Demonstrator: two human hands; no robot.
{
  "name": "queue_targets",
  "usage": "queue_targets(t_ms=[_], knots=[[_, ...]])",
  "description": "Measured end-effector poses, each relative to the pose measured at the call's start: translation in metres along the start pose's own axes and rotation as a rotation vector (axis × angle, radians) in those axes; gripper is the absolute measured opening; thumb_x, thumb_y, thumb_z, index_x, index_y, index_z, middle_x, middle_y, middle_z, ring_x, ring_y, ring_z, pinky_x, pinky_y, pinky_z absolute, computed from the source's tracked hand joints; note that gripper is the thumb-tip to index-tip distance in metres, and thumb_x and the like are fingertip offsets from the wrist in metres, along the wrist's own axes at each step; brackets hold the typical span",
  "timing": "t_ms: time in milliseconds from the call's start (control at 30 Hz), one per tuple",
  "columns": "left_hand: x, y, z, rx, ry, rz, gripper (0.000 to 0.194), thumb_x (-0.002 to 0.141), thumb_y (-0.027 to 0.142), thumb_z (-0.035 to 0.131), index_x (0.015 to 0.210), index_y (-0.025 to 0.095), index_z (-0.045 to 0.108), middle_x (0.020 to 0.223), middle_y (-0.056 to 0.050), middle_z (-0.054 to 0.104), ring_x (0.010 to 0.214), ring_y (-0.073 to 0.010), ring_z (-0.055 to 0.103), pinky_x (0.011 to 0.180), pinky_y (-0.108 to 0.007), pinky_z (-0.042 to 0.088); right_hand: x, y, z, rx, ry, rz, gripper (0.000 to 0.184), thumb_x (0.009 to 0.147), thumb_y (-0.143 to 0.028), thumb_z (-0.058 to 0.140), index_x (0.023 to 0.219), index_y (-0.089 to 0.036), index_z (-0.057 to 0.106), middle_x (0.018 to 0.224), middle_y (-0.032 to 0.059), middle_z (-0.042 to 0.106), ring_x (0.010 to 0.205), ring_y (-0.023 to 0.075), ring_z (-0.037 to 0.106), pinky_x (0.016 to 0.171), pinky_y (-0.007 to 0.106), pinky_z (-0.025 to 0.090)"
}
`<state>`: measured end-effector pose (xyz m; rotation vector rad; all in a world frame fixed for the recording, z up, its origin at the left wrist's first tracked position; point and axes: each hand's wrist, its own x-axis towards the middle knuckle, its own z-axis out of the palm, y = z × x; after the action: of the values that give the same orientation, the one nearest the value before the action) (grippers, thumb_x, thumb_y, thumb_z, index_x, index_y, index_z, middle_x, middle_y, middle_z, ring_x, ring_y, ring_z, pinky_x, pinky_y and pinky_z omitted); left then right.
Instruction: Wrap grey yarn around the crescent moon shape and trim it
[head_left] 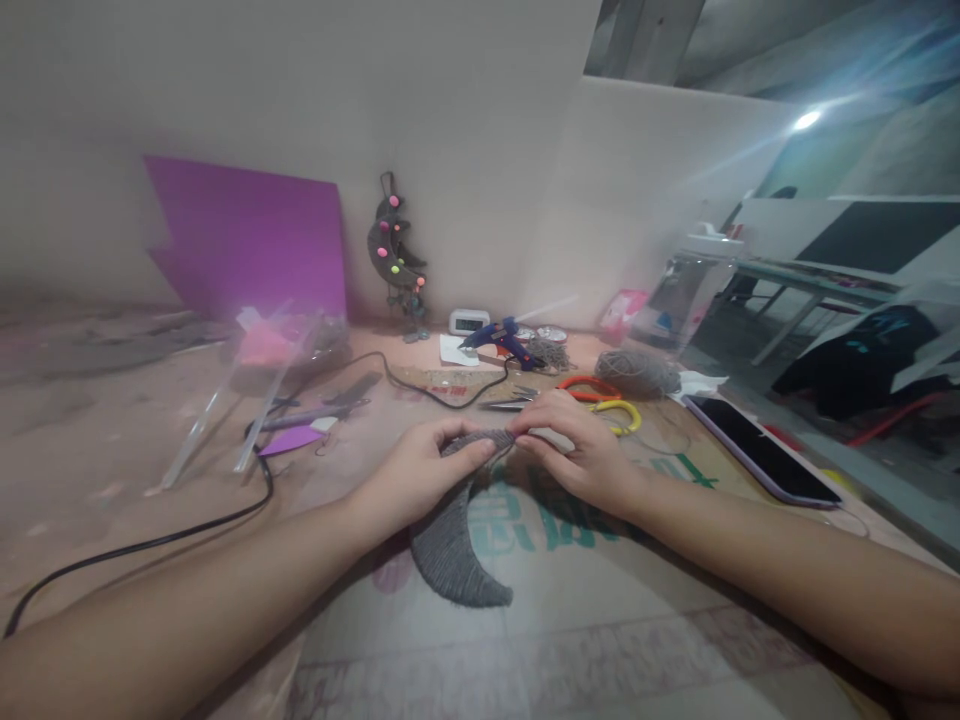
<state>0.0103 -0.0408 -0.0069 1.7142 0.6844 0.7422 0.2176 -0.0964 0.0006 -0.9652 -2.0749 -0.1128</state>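
A crescent moon wrapped in grey yarn (455,550) is held over the printed board, its lower tip pointing right toward me. My left hand (435,465) grips its upper part, thumb on top and fingers behind. At the upper tip, my right hand (574,450) pinches with thumb and forefinger, on the moon's end or the yarn there; which of the two is hidden. Just beyond the right hand lie scissors with orange handles (589,385) and a yellow handle loop (626,415). A ball of grey yarn (637,372) rests farther back.
A blue glue gun (502,338) with a black cord stands near a white digital clock (469,321). Glue sticks (262,415) and purple scraps (292,440) lie left. A phone (761,450) lies right, before a clear jar (686,290). A decorated moon (391,245) hangs behind, beside purple card (255,235).
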Motion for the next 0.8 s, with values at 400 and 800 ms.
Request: queue_targets(t_ms=[400, 800], knots=[[0.001, 0.0, -0.001, 0.058, -0.016, -0.011, 0.022, 0.085, 0.037, 0.06, 0.088, 0.016, 0.067, 0.081, -0.001, 0.067, 0.079, -0.0176, 0.06, 0.071, -0.026, 0.046, -0.006, 0.0, 0.004, 0.031, 0.022, 0.096, 0.016, 0.091, -0.023, 0.058, 0.107, -0.022, 0.055, 0.091, 0.0051, 0.065, 0.085, 0.0188, 0.062, 0.078, 0.035, 0.05], [0.002, -0.005, 0.001, -0.035, -0.046, -0.055, 0.023, 0.085, 0.037, 0.06, 0.092, 0.016, 0.065, 0.078, 0.0, 0.066, 0.073, -0.0151, 0.061, 0.068, -0.025, 0.046, 0.001, 0.021, 0.01, 0.431, 0.198, 0.583, 0.022, 0.091, -0.042, 0.056, 0.085, -0.022, 0.046, 0.076, -0.0004, 0.061, 0.073, 0.0151, 0.059, 0.07, 0.029, 0.047]])
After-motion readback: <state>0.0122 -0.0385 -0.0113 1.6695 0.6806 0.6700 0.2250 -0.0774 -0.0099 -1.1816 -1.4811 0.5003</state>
